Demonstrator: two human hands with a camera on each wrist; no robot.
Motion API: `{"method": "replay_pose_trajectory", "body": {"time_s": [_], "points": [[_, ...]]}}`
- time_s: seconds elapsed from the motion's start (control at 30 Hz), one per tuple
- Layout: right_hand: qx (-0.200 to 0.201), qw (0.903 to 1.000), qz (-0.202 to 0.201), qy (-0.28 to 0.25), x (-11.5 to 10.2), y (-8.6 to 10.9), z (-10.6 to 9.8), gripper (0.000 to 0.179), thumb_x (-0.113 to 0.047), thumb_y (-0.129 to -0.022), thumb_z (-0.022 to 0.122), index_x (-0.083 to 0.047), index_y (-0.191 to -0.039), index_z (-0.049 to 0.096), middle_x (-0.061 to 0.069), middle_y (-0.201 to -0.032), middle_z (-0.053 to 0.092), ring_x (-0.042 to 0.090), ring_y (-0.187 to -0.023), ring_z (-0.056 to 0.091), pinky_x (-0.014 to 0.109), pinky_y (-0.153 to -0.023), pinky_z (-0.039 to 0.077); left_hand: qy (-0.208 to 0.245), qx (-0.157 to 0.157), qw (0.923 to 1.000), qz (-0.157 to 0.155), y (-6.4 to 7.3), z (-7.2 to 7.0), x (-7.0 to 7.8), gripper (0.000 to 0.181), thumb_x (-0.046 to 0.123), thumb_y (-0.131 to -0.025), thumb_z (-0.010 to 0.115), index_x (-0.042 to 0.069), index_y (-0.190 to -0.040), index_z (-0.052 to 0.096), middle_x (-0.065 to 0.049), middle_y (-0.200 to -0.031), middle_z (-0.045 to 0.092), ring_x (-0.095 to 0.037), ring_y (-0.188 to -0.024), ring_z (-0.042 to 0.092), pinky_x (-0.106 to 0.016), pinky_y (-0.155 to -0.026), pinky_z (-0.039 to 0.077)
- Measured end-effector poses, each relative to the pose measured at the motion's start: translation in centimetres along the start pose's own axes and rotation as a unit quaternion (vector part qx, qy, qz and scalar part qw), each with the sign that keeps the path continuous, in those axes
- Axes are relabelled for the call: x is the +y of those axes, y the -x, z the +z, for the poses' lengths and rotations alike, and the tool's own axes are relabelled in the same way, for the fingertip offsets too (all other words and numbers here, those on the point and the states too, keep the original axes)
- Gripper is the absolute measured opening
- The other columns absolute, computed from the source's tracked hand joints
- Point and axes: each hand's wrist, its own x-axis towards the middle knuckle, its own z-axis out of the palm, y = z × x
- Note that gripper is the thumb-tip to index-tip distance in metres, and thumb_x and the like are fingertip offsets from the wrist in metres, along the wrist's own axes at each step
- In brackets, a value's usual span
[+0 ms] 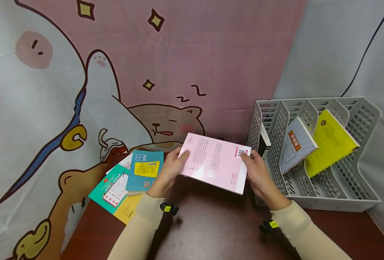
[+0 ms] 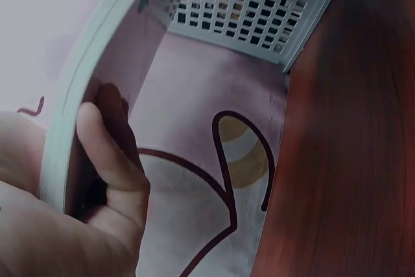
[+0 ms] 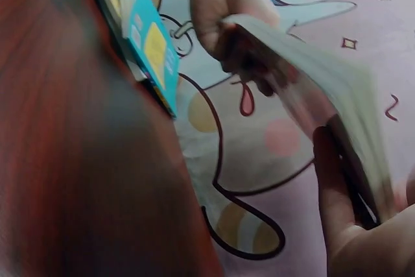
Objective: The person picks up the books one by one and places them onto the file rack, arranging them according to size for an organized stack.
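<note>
Head view: left hand [image 1: 168,170] faces right hand [image 1: 260,175], both gripping pink book [image 1: 213,162].

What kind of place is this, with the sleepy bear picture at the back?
Probably a little desk corner for books, maybe in a room. You can see a brown table, a grey rack with books leaning in it, and a pink book held above the table.

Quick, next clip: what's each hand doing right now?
Left hand: holding the pink book by one end, thumb on top.
Right hand: holding the same book's opposite end, thumb near the barcode.
</note>
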Motion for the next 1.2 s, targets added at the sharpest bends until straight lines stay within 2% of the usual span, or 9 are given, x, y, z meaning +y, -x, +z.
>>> {"method": "replay_pose_trajectory", "body": {"time_s": [0.1,0.23,0.43,0.57,0.73,0.87,0.97,1.07,1.2], "points": [[-0.028,0.9993,0.019,0.017,-0.7,-0.4,-0.8,0.039,-0.027,-0.118,0.048,-0.003,-0.148,0.044,-0.009,-0.097,0.073,0.006,-0.081,0.074,0.028,-0.068,0.064,0.014,-0.023,0.9996,-0.009,-0.3,-0.8,0.0,0.045,0.036,-0.115,0.060,0.009,-0.150,0.060,-0.014,-0.116,0.078,-0.020,-0.088,0.078,-0.029,-0.072,0.064],[-0.107,0.9906,0.058,0.063,-1.3,-0.7,-1.8,0.044,-0.027,-0.117,0.052,0.003,-0.149,0.050,-0.005,-0.100,0.074,0.009,-0.083,0.074,0.030,-0.071,0.065,0.016,-0.062,0.9978,-0.020,-0.5,-1.7,0.1,0.043,0.034,-0.115,0.060,0.010,-0.151,0.061,-0.013,-0.115,0.078,-0.021,-0.087,0.078,-0.030,-0.072,0.065],[-0.249,0.9572,0.106,0.103,-1.0,-0.7,-2.3,0.058,-0.030,-0.116,0.056,0.008,-0.158,0.045,0.003,-0.105,0.079,0.016,-0.089,0.080,0.035,-0.075,0.067,-0.005,-0.123,0.9921,-0.026,-0.9,-2.2,0.5,0.041,0.029,-0.113,0.063,0.008,-0.148,0.065,-0.008,-0.107,0.080,-0.020,-0.083,0.079,-0.030,-0.069,0.064],[-0.309,0.9387,0.111,0.105,-0.5,-0.5,-2.2,0.065,-0.030,-0.116,0.056,0.007,-0.165,0.035,0.007,-0.111,0.081,0.021,-0.093,0.082,0.037,-0.078,0.068,-0.020,-0.140,0.9895,-0.033,-1.2,-2.1,0.5,0.041,0.029,-0.112,0.066,0.008,-0.147,0.067,-0.008,-0.106,0.081,-0.019,-0.083,0.079,-0.030,-0.069,0.064],[-0.314,0.9414,0.079,0.095,0.0,-0.5,-2.2,0.061,-0.027,-0.118,0.053,0.011,-0.162,0.036,0.006,-0.107,0.081,0.021,-0.089,0.082,0.038,-0.074,0.068,-0.046,-0.130,0.9898,-0.035,-1.4,-2.2,0.4,0.046,0.037,-0.110,0.069,0.014,-0.150,0.067,-0.009,-0.111,0.081,-0.020,-0.084,0.078,-0.030,-0.070,0.063],[-0.296,0.9497,0.055,0.085,0.5,-0.4,-2.0,0.056,-0.026,-0.119,0.049,0.011,-0.159,0.038,0.003,-0.102,0.081,0.018,-0.085,0.081,0.037,-0.072,0.068,-0.039,-0.083,0.9954,-0.027,-1.6,-2.3,0.3,0.046,0.046,-0.107,0.072,0.017,-0.143,0.073,-0.010,-0.111,0.081,-0.022,-0.082,0.078,-0.034,-0.071,0.064],[-0.265,0.9602,0.041,0.078,0.6,-0.3,-1.7,0.055,-0.027,-0.119,0.049,0.010,-0.159,0.039,0.002,-0.103,0.081,0.018,-0.087,0.081,0.036,-0.072,0.067,0.022,-0.033,0.9990,-0.020,-1.7,-2.1,0.4,0.045,0.045,-0.106,0.075,0.016,-0.139,0.073,-0.009,-0.108,0.080,-0.021,-0.080,0.077,-0.037,-0.070,0.065],[-0.230,0.9703,0.030,0.068,0.4,0.1,-1.0,0.054,-0.028,-0.119,0.049,0.008,-0.159,0.040,0.002,-0.106,0.081,0.018,-0.089,0.081,0.036,-0.074,0.067,0.092,0.016,0.9955,-0.016,-1.7,-1.3,0.6,0.044,0.041,-0.105,0.078,0.015,-0.139,0.070,-0.007,-0.104,0.078,-0.019,-0.077,0.077,-0.035,-0.068,0.066],[-0.195,0.9793,0.009,0.055,0.3,0.7,0.3,0.053,-0.029,-0.119,0.049,0.006,-0.158,0.041,0.003,-0.111,0.079,0.018,-0.092,0.080,0.036,-0.075,0.067,0.130,0.039,0.9907,-0.010,-1.5,-0.1,0.9,0.048,0.043,-0.107,0.073,0.014,-0.145,0.065,-0.005,-0.105,0.077,-0.016,-0.080,0.078,-0.032,-0.069,0.066]]}}
